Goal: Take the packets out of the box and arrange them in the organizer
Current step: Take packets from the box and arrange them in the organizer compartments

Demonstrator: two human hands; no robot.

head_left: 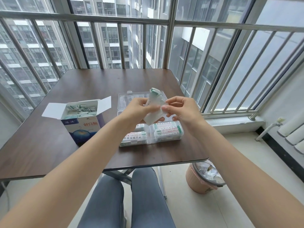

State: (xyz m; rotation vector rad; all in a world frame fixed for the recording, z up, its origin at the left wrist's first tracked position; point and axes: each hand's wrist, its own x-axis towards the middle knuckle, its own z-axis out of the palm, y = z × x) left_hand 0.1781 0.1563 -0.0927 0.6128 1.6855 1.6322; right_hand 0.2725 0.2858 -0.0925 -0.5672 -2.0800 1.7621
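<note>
Grip: while both hands hang above the organizer, the left hand (139, 109) curls round a bunch of white packets (153, 106), thumb over the front; the right hand (179, 111) pinches the bunch's right edge between thumb and forefinger, its other fingers curled under; both grips are narrow and hold the packets
Packets in hand: a loose fan of white paper strips with green print at the top end; the bunch stands roughly upright, tilted a little right, clear of the organizer below
Organizer: a clear plastic organizer (164, 137) lies on the worktop with its lid (125, 102) open and leaning back; the near compartments hold flat packets with green and red print, lying lengthwise; the far part is hidden behind the hands
Box: an open white and blue box (82, 129) stands left of the organizer, near but apart, flaps spread; more packets lie jumbled inside
Worktop: a dark wood worktop (49, 145) with rounded corners, set against a railed window
Beyond: knees in grey trousers (128, 199) under the near edge; a pink waste bin (204, 178) with paper scraps stands on the floor, right
</note>
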